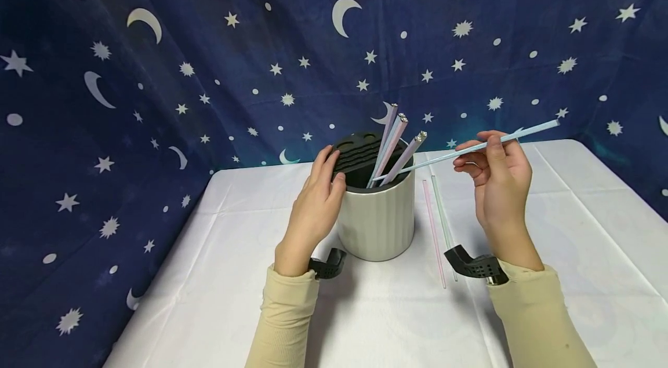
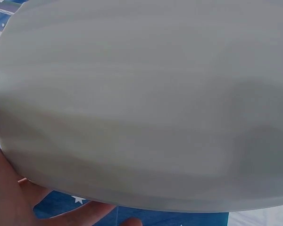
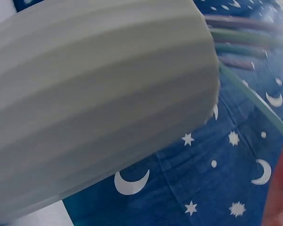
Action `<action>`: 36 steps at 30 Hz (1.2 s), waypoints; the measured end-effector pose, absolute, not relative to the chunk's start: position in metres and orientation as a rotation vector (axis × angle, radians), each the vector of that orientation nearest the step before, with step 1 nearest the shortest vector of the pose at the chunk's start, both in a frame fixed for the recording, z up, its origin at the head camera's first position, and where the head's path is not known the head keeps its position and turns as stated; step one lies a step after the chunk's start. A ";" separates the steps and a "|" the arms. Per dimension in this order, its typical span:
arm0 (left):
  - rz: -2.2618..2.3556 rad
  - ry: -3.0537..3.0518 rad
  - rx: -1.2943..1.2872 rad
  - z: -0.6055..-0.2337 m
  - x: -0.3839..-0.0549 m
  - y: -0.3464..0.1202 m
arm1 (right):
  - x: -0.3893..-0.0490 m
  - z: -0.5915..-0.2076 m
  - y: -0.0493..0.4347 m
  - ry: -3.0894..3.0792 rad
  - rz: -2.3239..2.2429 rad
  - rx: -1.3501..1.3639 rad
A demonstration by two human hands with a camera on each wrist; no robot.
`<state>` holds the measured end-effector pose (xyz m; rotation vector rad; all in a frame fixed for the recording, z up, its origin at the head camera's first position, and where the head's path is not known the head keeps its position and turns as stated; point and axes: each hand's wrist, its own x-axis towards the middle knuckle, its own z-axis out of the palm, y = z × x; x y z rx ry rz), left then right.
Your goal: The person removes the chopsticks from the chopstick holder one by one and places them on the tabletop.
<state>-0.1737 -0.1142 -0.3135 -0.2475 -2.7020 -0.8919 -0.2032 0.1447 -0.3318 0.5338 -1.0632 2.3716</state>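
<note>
A light-grey ribbed utensil holder [image 1: 377, 223] with a black slotted top [image 1: 360, 150] stands upright on the table. My left hand [image 1: 315, 200] holds it by the upper left side, fingers and thumb bent around the rim. Between thumb and fingers, my right hand [image 1: 503, 177] pinches a slim light-blue straw [image 1: 537, 128]. That straw slants down to the left, its lower end inside the holder's opening. Several pastel purple, pink and blue straws [image 1: 392, 145] with shiny ends lean right in the same opening. In the right wrist view, the blue straw [image 3: 259, 101] runs from the holder to my fingertips.
Flat on the white table [image 1: 235, 298], just right of the holder, lie a thin pink straw [image 1: 434, 234] and a green straw [image 1: 442, 211]. A dark-blue cloth [image 1: 302, 37] with moons and stars hangs behind and along the sides.
</note>
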 end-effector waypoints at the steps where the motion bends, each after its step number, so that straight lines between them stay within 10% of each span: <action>1: -0.892 -2.702 -0.246 -0.314 -0.174 -0.114 | -0.205 -0.333 0.147 -1.024 2.391 0.510; 18: -0.905 -2.703 -0.263 -0.316 -0.175 -0.114 | -0.219 -0.354 0.175 -0.776 2.471 0.181; 36: -0.891 -2.699 -0.258 -0.314 -0.175 -0.115 | -0.241 -0.414 0.185 -1.839 2.534 -0.021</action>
